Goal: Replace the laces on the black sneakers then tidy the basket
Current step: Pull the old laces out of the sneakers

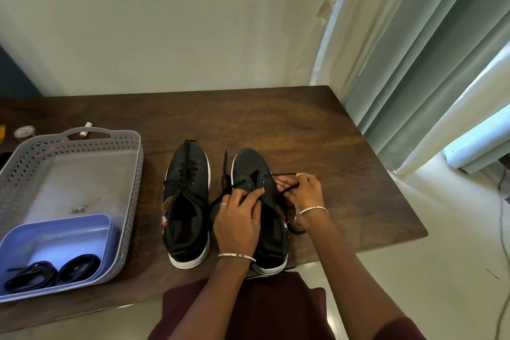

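right sneaker point(251, 163): on the wooden table point(331, 146), near its front edge, under both hands.
left sneaker point(190, 188): just beside it across a narrow gap, own lace loosely crossed through the eyelets, untouched.
long axis: heel to toe, running straight away from the person; the pair roughly parallel.
heading: toes toward the wall, heels at the near table edge, soles flat on the wood.
left hand point(240, 223): fingers curled over the eyelet flap and tongue of the right sneaker, gripping and pinning it.
right hand point(306, 190): thumb and fingertips pinched on the lace at the sneaker's right side.
lace point(284, 174): thin and black, through the front eyelets only; one strand drawn to the right hand, another lying forward between the two sneakers.
lace handling: likely limp and very light, stiff only at the tip; best pinched close to the tip and pulled in line with the eyelet.
sneaker handling: probably light, soft in the upper, firm in the white sole; apt to slide on smooth wood under a pull, so best braced at the flap or heel.
direction of work: going in or coming out, cannot tell.
basket point(132, 174): grey and perforated, at the table's left; blue tray point(82, 229) in its near corner with two coiled laces point(49, 274).
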The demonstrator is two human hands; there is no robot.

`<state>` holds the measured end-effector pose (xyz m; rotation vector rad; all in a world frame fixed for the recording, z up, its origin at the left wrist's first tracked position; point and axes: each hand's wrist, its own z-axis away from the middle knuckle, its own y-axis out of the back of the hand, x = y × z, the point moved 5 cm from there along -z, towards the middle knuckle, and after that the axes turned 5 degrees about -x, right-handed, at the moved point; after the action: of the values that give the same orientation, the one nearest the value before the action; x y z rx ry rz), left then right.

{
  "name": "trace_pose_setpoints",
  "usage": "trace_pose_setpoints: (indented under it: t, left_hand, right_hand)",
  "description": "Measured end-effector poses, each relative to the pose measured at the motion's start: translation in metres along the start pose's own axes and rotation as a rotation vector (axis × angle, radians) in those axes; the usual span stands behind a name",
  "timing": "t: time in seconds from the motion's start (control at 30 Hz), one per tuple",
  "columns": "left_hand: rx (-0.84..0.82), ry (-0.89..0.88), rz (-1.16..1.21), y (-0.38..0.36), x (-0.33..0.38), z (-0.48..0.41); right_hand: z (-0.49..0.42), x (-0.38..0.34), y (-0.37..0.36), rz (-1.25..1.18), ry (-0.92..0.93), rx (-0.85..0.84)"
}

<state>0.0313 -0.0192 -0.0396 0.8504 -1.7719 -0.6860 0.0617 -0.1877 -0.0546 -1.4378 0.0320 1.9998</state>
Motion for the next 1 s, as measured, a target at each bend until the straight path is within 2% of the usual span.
trace_pose_setpoints:
  t: [0.07,0.13,0.27,0.33,0.47,0.53,0.57,0.63,0.7,0.77,0.87,0.93,1.0]
  left_hand:
    - [0.009,0.004,0.004,0.000,-0.001,0.000]
    - [0.023,-0.002,0.004,0.000,-0.001,0.001]
    - [0.038,-0.012,-0.006,0.000,0.000,0.002]
    - [0.049,-0.013,-0.012,-0.001,0.000,0.002]
    - [0.071,-0.036,-0.048,-0.001,-0.001,0.003]
    - [0.073,-0.042,-0.067,-0.002,0.000,0.003]
    - [0.073,-0.041,-0.074,-0.002,0.000,0.003]
    - [0.076,-0.034,-0.082,-0.002,0.000,0.003]
    - [0.077,-0.032,-0.079,-0.002,0.000,0.003]
    - [0.068,-0.032,-0.072,-0.003,0.000,0.003]
    - [0.061,-0.025,-0.054,-0.002,-0.001,0.003]
    - [0.060,-0.020,-0.050,-0.002,-0.002,0.003]
    - [0.058,-0.019,-0.040,-0.001,-0.002,0.003]
  right_hand:
    - [0.000,-0.003,0.003,0.166,0.030,0.007]
    - [0.000,-0.011,0.002,0.448,0.156,-0.014]
    - [-0.002,-0.018,-0.023,1.046,0.418,-0.221]
    - [-0.002,-0.017,-0.036,1.306,0.558,-0.245]
    - [-0.001,-0.018,-0.044,1.440,0.699,-0.172]
    - [-0.001,-0.015,-0.036,1.371,0.708,-0.102]
    - [-0.001,-0.013,-0.028,1.242,0.681,-0.051]
    - [-0.002,-0.009,-0.009,0.762,0.499,0.047]
    - [-0.005,0.003,0.005,0.257,0.232,0.087]
    - [-0.004,0.015,0.009,-0.027,0.035,0.108]
    - [-0.003,0.019,0.008,-0.116,-0.024,0.114]
    - [-0.003,0.013,0.006,-0.012,0.026,0.079]
    - [-0.004,0.001,0.003,0.201,0.122,0.024]
